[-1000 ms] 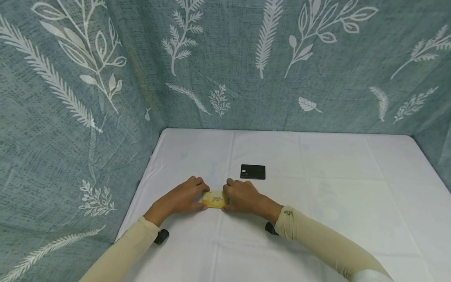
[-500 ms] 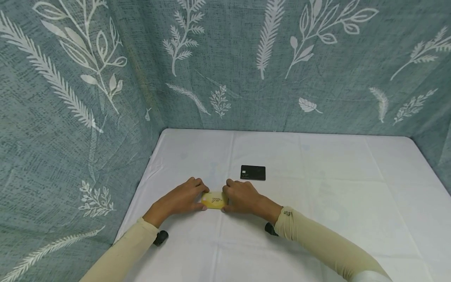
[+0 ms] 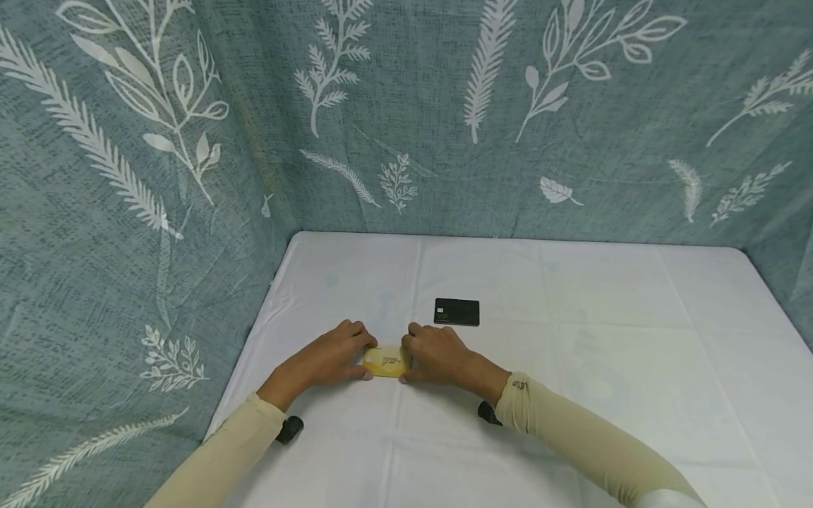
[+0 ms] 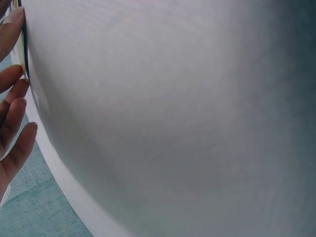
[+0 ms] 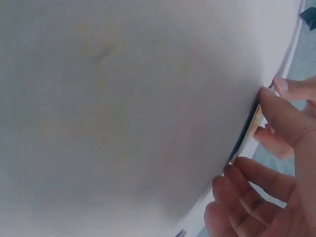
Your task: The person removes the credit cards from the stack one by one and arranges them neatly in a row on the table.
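Note:
A yellow card [image 3: 386, 361] with dark lettering lies between my two hands, close over the white cloth. My left hand [image 3: 339, 351] pinches its left end, thumb at the near edge and fingers at the far edge. At the right end, my right hand [image 3: 438, 356] grips it the same way, covering that end. Seen edge-on in the right wrist view, the card [image 5: 248, 127] shows a dark side and a thin yellowish strip. In the left wrist view, the left-hand fingers [image 4: 12, 131] sit at the card's edge. Behind the right hand lies a black card [image 3: 456, 312] marked VIP.
White cloth [image 3: 603, 367] covers the table, with fold lines across it. Teal curtains [image 3: 444, 183] with white leaf prints hang along the back and left. A black device [image 3: 290, 429] shows beside the left wrist, and another black device [image 3: 489, 413] beside the right.
The sheen on the yellow card has shifted slightly. Both hands keep their hold in nearly the same place, and the black card stays put.

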Available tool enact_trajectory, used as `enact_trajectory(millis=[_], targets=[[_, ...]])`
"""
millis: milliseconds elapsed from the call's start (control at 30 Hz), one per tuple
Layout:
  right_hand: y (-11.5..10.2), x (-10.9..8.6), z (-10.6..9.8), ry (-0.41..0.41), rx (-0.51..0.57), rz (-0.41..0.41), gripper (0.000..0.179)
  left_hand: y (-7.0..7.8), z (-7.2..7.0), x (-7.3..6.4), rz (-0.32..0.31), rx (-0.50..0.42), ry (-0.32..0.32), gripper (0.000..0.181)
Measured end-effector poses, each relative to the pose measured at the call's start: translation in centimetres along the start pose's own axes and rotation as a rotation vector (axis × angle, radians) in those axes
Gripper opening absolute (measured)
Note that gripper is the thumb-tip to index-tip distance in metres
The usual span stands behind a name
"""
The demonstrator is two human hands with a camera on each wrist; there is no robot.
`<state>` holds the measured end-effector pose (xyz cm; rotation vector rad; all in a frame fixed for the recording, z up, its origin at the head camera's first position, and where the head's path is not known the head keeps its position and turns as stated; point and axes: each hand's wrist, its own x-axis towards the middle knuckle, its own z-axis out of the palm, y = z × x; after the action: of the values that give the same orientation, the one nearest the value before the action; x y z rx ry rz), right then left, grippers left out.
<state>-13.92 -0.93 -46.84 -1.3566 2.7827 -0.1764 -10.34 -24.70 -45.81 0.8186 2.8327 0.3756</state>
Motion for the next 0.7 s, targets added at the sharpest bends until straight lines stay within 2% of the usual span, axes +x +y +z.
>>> enact_trajectory(millis=[700], targets=[[0.17,-0.04,-0.14,-0.007,0.029,-0.003,0.051,-0.02,0.08,0.18,-0.008,-0.022,0.002,0.051]])
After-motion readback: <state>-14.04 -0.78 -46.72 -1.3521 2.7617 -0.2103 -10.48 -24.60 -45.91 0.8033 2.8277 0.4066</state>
